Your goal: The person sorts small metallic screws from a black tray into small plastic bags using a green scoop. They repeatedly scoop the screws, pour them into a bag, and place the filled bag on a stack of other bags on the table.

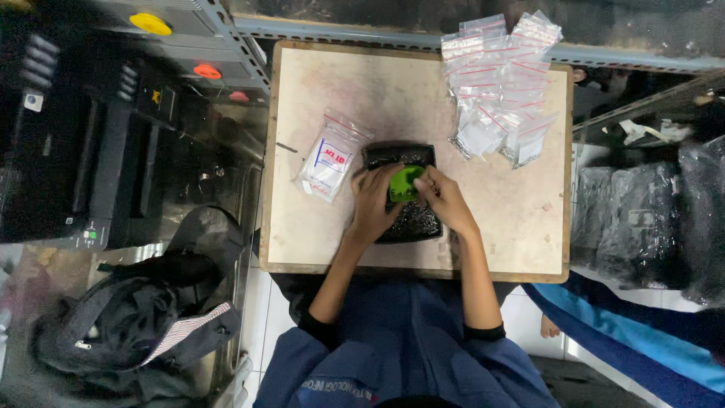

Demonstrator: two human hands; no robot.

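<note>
A black tray [381,153] full of small dark parts sits in the middle of a worn beige tabletop [513,211]. Over it both my hands close around a small bright green piece [403,183]. My left hand [371,204] grips it from the left and my right hand [445,200] from the right, fingertips meeting on it. A small clear zip bag with a printed label [330,157] lies just left of the tray.
A pile of several clear zip bags with red seals [500,83] lies at the table's far right corner. A black machine [83,136] stands to the left, a dark backpack [136,317] lies on the floor lower left, and black plastic bags [649,219] sit at right.
</note>
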